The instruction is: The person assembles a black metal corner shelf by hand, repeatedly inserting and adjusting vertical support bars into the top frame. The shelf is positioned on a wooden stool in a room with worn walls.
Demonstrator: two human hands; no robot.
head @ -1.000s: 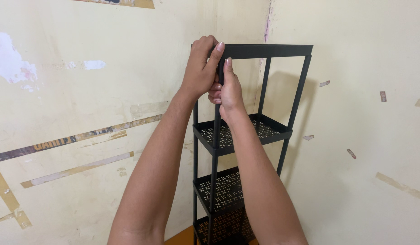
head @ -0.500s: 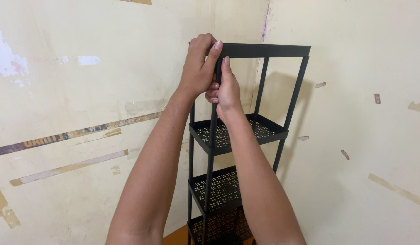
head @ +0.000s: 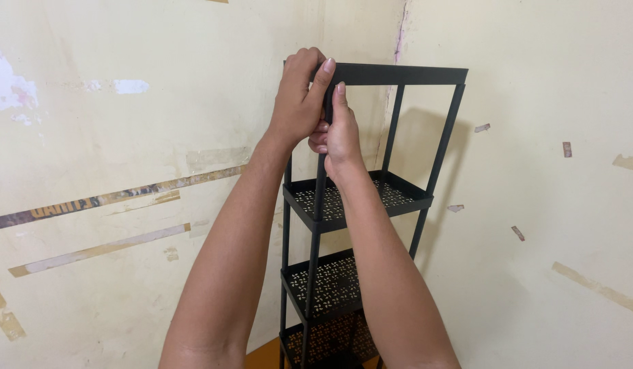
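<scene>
A tall black metal shelf rack stands in a corner between two cream walls. Its top tier is at eye level, and below it are perforated trays, one under another. My left hand is clamped over the near left corner of the top tier, thumb on the front rim. My right hand grips the near left upright post just under that corner. Both forearms rise from the bottom of the view and hide part of the lower trays.
The left wall has peeled paint and strips of old tape. The right wall carries small tape scraps and the rack's shadow. A patch of orange floor shows beside the rack's base.
Both hands keep the same hold on the top corner and post. The view has drifted slightly, so the rack sits a little lower and left in the picture.
</scene>
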